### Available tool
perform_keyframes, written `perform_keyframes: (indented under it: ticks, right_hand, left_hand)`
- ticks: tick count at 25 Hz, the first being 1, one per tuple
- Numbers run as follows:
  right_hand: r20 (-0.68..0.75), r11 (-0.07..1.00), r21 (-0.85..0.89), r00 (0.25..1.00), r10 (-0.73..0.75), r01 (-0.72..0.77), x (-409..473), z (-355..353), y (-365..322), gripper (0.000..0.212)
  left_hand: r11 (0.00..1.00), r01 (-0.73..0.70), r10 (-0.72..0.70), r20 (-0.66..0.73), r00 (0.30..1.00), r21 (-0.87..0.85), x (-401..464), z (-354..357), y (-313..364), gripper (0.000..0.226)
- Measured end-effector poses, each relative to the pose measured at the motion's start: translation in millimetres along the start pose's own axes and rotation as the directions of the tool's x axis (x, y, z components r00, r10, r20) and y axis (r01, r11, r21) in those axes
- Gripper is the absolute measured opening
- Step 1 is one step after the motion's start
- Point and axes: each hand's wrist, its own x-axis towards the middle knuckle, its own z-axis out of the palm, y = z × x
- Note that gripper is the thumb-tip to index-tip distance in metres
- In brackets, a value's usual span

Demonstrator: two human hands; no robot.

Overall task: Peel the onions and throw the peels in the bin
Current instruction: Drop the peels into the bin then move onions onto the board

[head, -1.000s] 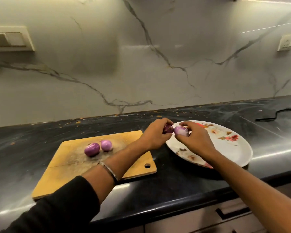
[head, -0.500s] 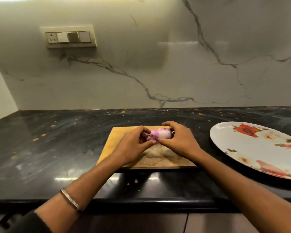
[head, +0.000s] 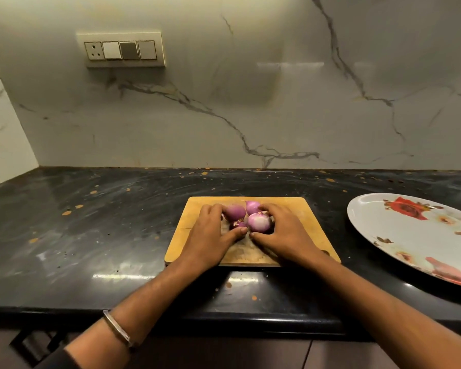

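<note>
Head view, the only one marked as current.

Cutting board (head: pixel 197 209): wooden, lying flat on the dark polished surface (head: pixel 91 222), near its front edge. It carries all the onions in sight.

Onions, four, in a tight cluster at the far middle of the board:
- purple onion (head: pixel 234 211), back left, smooth and glossy; looks peeled.
- pink onion (head: pixel 252 206), back, partly hidden behind the right hand; looks peeled.
- pale onion (head: pixel 259 222), front right, white and violet, a tuft at the top; appears mostly stripped.
- small dark onion (head: pixel 239 225), front left, duller and rougher; may keep some skin, hard to tell.

Left hand (head: pixel 210 233): palm down on the board, fingers curved about the left of the cluster, thumb touching the small dark onion; cupping, no firm grip on any one item visible.

Right hand (head: pixel 285 235): palm down, fingers curled over the pale onion from the right, thumb low in front; resting round it, not clearly lifting.

Plate (head: pixel 378 225): white with red flower print, to the right, well apart from the board; loose peels cannot be told from the pattern.

Progress, as judged: peeling largely done, onions gathered. Left: any last skin, and carrying peels away. No bin in view.

Writing: none legible. Wall switch panel (head: pixel 121 50) unmarked.
</note>
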Motion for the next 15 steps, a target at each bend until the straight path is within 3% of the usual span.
perform_keyframes:
  ticks: [2, 5, 12, 15]
  right_hand:
    - [0.011, 1.000, -0.007, 1.000, -0.018, 0.018, 1, -1, 1, 0.069]
    - [0.055, 0.999, 0.022, 0.998, -0.042, 0.040, 6, -6, 5, 0.072]
    - [0.087, 0.996, 0.056, 0.994, -0.070, 0.065, 13, -5, 8, 0.076]
    - [0.216, 0.997, 0.063, 0.975, -0.058, 0.046, 21, -10, 8, 0.084]
  left_hand:
    - [1.000, 0.006, -0.006, 0.037, 0.999, 0.018, 3, -3, -3, 0.062]
    - [1.000, 0.003, -0.003, 0.203, 0.979, 0.003, 11, -11, -6, 0.087]
    - [0.997, -0.079, 0.081, 0.226, 0.971, -0.021, 26, -10, -8, 0.077]
    - [0.997, -0.067, 0.075, 0.236, 0.969, -0.042, 27, -9, -13, 0.080]
